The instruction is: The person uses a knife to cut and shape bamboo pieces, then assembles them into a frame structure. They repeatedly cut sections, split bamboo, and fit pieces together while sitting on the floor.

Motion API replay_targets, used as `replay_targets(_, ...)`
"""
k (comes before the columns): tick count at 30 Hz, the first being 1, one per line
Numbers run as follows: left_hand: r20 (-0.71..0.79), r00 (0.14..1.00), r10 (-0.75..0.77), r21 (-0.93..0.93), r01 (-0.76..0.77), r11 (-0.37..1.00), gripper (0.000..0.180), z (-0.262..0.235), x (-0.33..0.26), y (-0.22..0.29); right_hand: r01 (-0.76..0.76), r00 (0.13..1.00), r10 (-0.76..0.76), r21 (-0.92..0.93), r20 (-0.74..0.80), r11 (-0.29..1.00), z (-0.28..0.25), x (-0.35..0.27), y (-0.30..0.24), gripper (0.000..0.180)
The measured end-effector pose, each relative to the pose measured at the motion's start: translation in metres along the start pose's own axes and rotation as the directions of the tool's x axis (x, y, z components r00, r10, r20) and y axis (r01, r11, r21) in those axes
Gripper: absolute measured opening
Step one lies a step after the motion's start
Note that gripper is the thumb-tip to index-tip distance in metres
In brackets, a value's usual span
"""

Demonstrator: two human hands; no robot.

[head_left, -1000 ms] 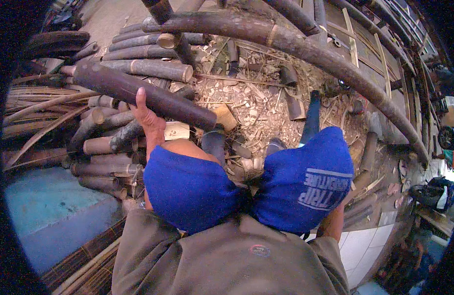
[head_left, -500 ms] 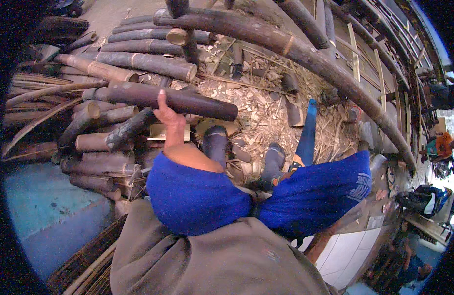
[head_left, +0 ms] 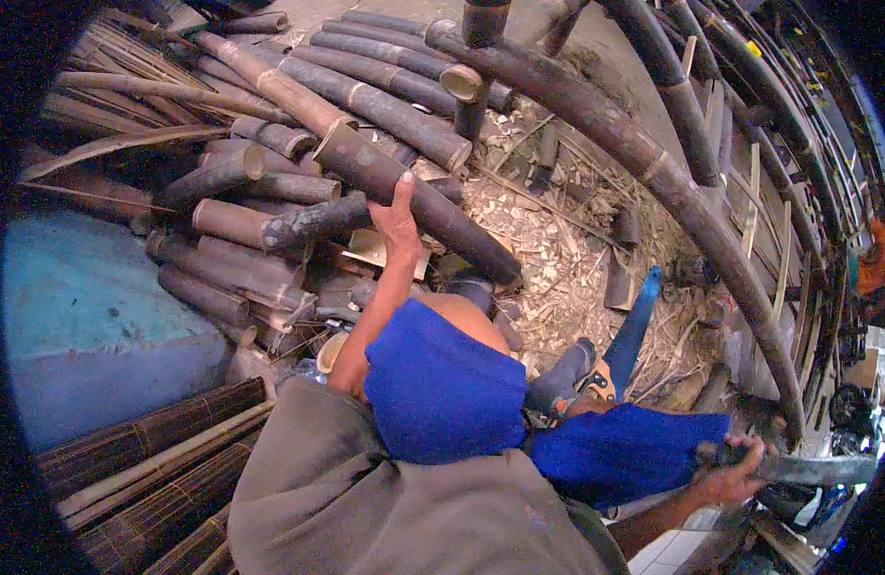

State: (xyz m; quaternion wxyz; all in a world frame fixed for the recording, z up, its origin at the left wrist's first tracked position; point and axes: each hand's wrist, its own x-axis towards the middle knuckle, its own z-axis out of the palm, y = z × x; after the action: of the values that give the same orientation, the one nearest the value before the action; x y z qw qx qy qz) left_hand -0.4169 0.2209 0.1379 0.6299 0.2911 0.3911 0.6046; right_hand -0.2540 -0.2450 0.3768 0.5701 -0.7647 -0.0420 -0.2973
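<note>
My left hand (head_left: 397,226) grips a dark brown bamboo tube (head_left: 431,213), its thumb over the top and the other fingers mostly hidden. The tube slants from upper left down to the right, over the pile and the wood chips. Out at the right, my right hand (head_left: 735,471) is closed on the handle of a machete (head_left: 818,470). Its broad grey blade points right, away from the bamboo. By my right leg stands a handsaw (head_left: 636,331) with a blue blade cover or blade and an orange and black handle.
Cut bamboo lengths (head_left: 279,230) are heaped at the left, with longer poles (head_left: 394,81) behind. A thick bamboo pole (head_left: 596,125) arches across the right. Wood chips (head_left: 528,225) cover the ground. A blue block (head_left: 97,297) and bundled slats (head_left: 145,431) lie left of me.
My view has shifted, and the held bamboo tube now slants more steeply. My right hand has come into view at the right with the machete. The left hand keeps its grip.
</note>
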Motion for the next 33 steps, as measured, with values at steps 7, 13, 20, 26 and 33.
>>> replay_targets(7,-0.048,0.998,-0.039,-0.02,0.038,0.999,0.061,-0.014,0.015,0.002,0.208,0.604,0.09,-0.266,0.792,0.941,0.143,-0.104,0.058,0.034)
replay_targets(13,-0.122,0.992,0.032,0.077,-0.023,0.997,0.064,0.0,0.025,0.009,0.325,0.097,0.338,-0.351,0.936,0.878,0.231,-0.177,0.144,0.036)
replay_targets(20,-0.063,0.998,-0.019,0.096,0.025,0.995,0.058,-0.026,0.048,0.003,0.261,0.044,0.426,-0.422,0.903,0.868,0.226,-0.221,0.24,0.04)
replay_targets(26,-0.209,0.977,0.039,0.097,-0.019,0.995,0.063,-0.015,0.051,0.004,0.251,0.162,0.379,-0.41,0.911,0.877,0.23,-0.224,0.215,0.034)
replay_targets(33,-0.201,0.972,0.121,0.132,-0.095,0.987,0.055,-0.027,0.073,-0.01,0.172,0.294,-0.029,-0.023,0.955,0.985,0.285,-0.194,0.117,0.029)
